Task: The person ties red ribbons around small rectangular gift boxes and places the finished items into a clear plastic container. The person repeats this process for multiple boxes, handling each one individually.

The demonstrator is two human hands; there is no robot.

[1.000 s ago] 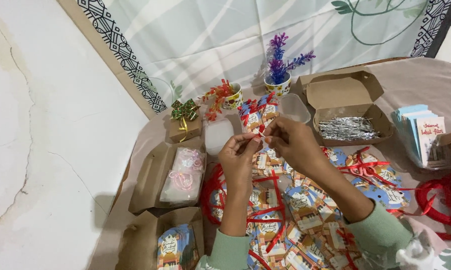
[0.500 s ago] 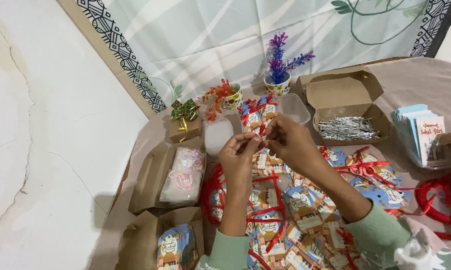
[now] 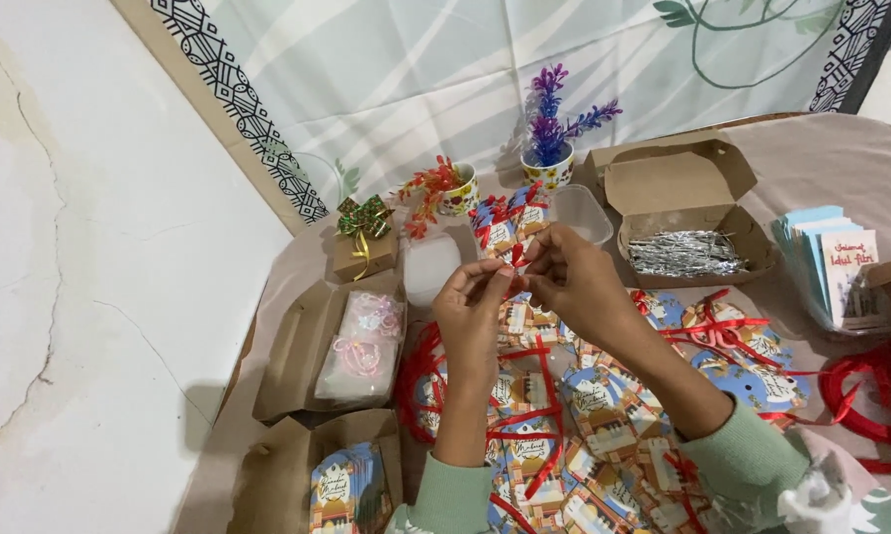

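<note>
My left hand (image 3: pixel 472 314) and my right hand (image 3: pixel 574 280) are raised together above the table, fingertips almost meeting. Between them they pinch a thin red ribbon (image 3: pixel 516 259). Just behind the fingers hangs a small bunch of printed paper tags with red ribbon (image 3: pixel 506 223). Below my hands lies a heap of printed paper tags (image 3: pixel 603 415) tangled with red ribbon. Both forearms wear green sleeves.
An open brown box (image 3: pixel 684 198) at the back right holds silver twist ties (image 3: pixel 684 253). Pale cards (image 3: pixel 831 259) stand at the right, near a red ribbon coil (image 3: pixel 875 396). Left: a box with a plastic bag (image 3: pixel 361 341), a box of tags (image 3: pixel 346 487), a small gift box (image 3: pixel 364 242). Two small flower pots (image 3: pixel 552 163) stand behind.
My hands stay in the same spot; only the fingers shift slightly on the red ribbon. Nothing else has moved.
</note>
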